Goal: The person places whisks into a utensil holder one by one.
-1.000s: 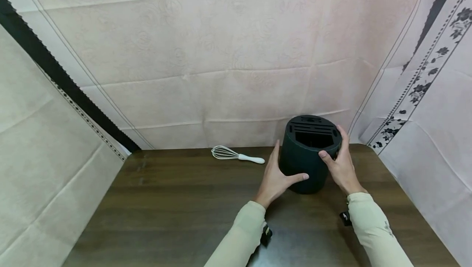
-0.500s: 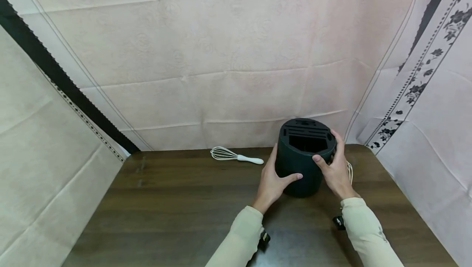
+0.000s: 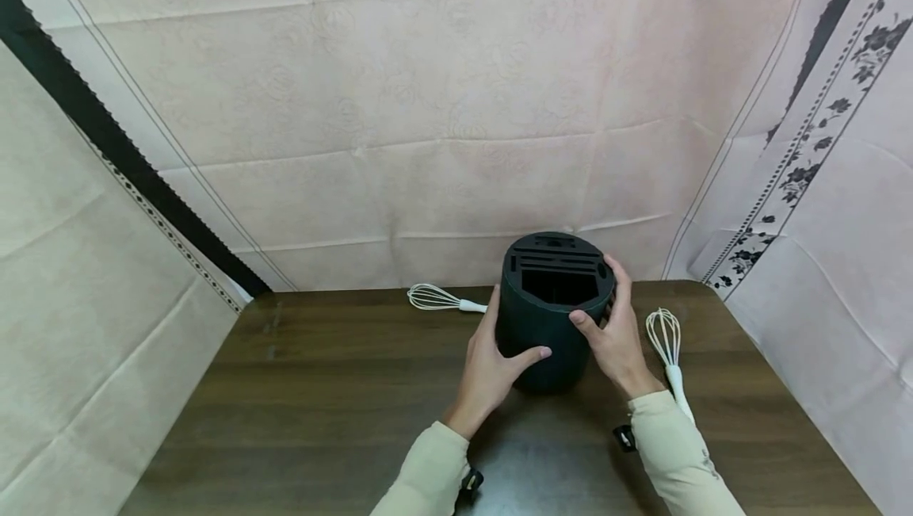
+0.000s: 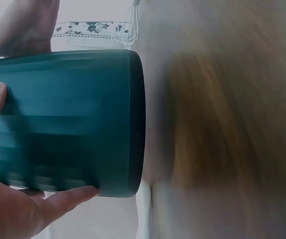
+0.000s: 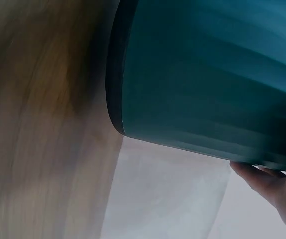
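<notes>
Between both hands is a dark green cylindrical knife block [image 3: 545, 353] with a slotted black top and a wide rectangular opening. My left hand [image 3: 487, 373] grips its left side, thumb across the front. On the opposite side my right hand [image 3: 619, 345] holds it near the upper rim, thumb on the front and fingers partly hidden behind. In the left wrist view, the knife block's [image 4: 73, 124] base appears raised off the table. Behind my left hand lies a white whisk [image 3: 473, 306], its handle end covered. A second white whisk [image 3: 674, 381] lies right of my right forearm.
The brown wooden table [image 3: 321, 405] ends at a pale cloth backdrop [image 3: 442, 183] behind the knife block. More cloth hangs at both sides, with a floral border [image 3: 799, 175] on the right.
Both hands have carried the knife block left and slightly toward me. The right whisk has come into view from behind it, while the left whisk's handle is now partly covered.
</notes>
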### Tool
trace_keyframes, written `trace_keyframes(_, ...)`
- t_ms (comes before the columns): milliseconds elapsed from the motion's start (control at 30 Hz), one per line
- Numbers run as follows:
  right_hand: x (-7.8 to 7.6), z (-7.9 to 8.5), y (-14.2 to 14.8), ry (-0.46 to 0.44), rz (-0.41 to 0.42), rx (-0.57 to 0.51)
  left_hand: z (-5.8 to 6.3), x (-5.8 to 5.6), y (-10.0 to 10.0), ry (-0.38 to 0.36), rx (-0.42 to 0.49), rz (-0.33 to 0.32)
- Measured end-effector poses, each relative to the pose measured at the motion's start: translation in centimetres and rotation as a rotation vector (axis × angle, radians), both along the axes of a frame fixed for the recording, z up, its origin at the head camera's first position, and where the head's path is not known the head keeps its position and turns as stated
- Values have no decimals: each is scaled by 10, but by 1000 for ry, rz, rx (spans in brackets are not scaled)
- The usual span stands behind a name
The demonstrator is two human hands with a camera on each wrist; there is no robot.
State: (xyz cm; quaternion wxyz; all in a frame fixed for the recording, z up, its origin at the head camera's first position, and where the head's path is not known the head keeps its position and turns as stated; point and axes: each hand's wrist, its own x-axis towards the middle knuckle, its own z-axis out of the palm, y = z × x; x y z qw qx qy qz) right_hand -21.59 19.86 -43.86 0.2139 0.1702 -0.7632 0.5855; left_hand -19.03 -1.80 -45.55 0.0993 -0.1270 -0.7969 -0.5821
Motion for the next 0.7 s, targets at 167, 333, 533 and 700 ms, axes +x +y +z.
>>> trace_keyframes(167, 2, 0, -17, 3, 50, 5, 3, 9, -19, -7, 5, 16)
trace_keyframes(333, 1, -2, -36, -3, 113, -3, 2, 14, -38, -23, 21, 49)
trace_keyframes(533, -1, -6, -56, -11, 174, -17, 1, 22, -55, -26, 22, 84)
trace_keyframes(700, -2, -8, -67, -27, 189, 13, -3, 26, -64, -36, 35, 108)
